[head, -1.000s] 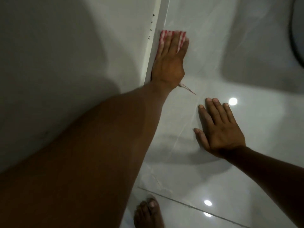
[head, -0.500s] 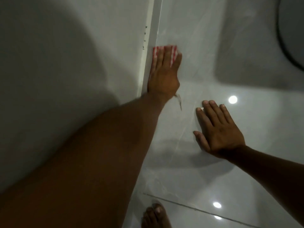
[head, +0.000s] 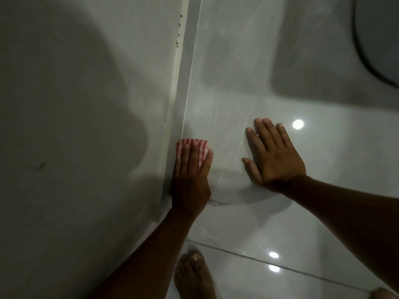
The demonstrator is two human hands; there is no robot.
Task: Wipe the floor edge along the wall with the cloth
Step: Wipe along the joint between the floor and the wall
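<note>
1. Around you: glossy pale floor tiles (head: 280,201) w/ a grout line (head: 280,267) crossing near your bare foot (head: 194,275); ceiling-light reflections showed on the tile. A dark rounded object (head: 380,39) sat top right, too cropped to identify. Wall (head: 86,126) on the left, w/ a pale skirting strip (head: 185,83) along its base and small dark specks near the strip's top.
2. Nothing stood in the way along the floor edge ahead of the cloth.
3. Your left hand (head: 191,182) lay flat, fingers together, pressing the red-and-white striped cloth (head: 194,145) onto the tile, right against the skirting. Only the cloth's front edge showed past your fingertips; a loose thread trailed by the wrist.
4. Your right hand (head: 274,156) was spread flat on the tile, holding nothing, apart from the left hand.
5. Vs. 1 s before: your left hand and cloth had slid back along the wall toward you; right hand stayed planted in about the same spot.
</note>
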